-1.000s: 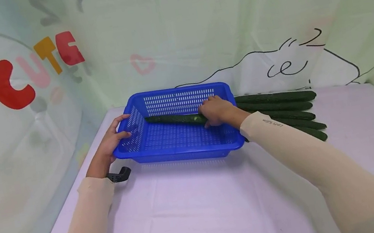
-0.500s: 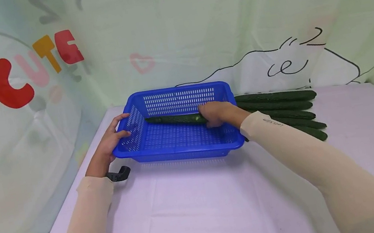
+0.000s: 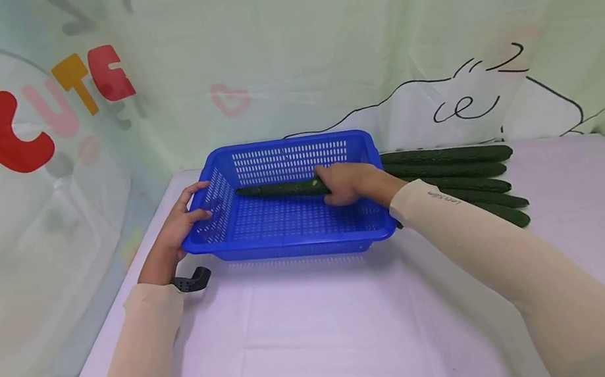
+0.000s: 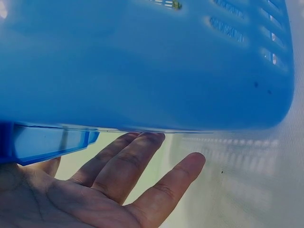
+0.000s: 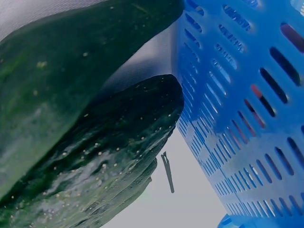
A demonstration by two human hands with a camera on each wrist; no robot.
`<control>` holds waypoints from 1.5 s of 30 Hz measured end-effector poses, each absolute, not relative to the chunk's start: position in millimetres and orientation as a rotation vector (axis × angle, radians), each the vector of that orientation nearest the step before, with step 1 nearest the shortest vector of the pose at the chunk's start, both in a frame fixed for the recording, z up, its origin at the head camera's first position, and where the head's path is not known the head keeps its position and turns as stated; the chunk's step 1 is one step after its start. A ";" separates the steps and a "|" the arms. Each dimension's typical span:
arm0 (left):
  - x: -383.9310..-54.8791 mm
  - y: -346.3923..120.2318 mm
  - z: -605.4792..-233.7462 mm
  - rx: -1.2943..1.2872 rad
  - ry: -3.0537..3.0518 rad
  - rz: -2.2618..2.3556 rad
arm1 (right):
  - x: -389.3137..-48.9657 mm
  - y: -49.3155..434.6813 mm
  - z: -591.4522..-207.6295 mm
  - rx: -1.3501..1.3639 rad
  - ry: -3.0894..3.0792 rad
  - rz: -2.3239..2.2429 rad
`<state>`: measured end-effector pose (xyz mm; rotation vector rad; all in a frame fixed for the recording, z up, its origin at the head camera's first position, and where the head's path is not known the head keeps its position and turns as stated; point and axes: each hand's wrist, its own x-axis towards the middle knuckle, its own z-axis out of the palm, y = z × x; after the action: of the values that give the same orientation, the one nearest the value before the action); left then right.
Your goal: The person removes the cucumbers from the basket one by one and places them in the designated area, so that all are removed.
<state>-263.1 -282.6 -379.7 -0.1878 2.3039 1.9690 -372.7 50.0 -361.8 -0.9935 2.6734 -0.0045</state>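
A blue slotted plastic basket (image 3: 295,253) stands on the table near the back. In the head view, my left hand (image 3: 178,228) holds its left rim, thumb and forefinger over the edge. The left wrist view shows other fingers (image 4: 123,168) stretched out along the outside, below the rim. Inside the basket, my right hand (image 3: 345,183) grips the right end of a long green cucumber (image 3: 279,190), which lies lengthwise near the far wall. The fingers' far side is hidden from above. In the right wrist view, more cucumbers (image 5: 118,142) fill the left, outside the basket wall (image 5: 237,118).
Several cucumbers (image 3: 456,173) lie side by side on the table right of the basket, partly behind my right forearm. A pale cloth (image 3: 316,339) covers the table. Printed curtains (image 3: 277,39) hang close behind and to the left. A black strap piece (image 3: 194,280) juts from my left wrist.
The cucumber in the basket has shifted slightly toward the far wall, and my right hand has changed its hold at its end. My left hand has kept its place on the rim.
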 end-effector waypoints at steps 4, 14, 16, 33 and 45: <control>-264.1 -282.3 -379.8 -0.189 2.301 1.973 | -373.0 50.2 -362.2 -0.988 2.695 -0.031; -264.2 -281.6 -379.3 -0.192 2.311 1.955 | -370.7 51.4 -359.1 -0.977 2.760 -0.045; -264.3 -281.5 -379.0 -0.193 2.302 1.964 | -370.1 51.7 -358.6 -0.987 2.768 -0.032; -262.3 -281.6 -379.4 -0.179 2.281 1.980 | -367.3 53.5 -357.0 -1.112 2.863 -0.108; -261.6 -281.3 -379.4 -0.177 2.266 1.997 | -367.0 54.8 -357.9 -1.152 2.888 -0.173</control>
<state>-261.6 -281.3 -379.4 -0.1768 2.2664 1.9974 -367.0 54.8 -357.9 -1.1515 2.8879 -0.1733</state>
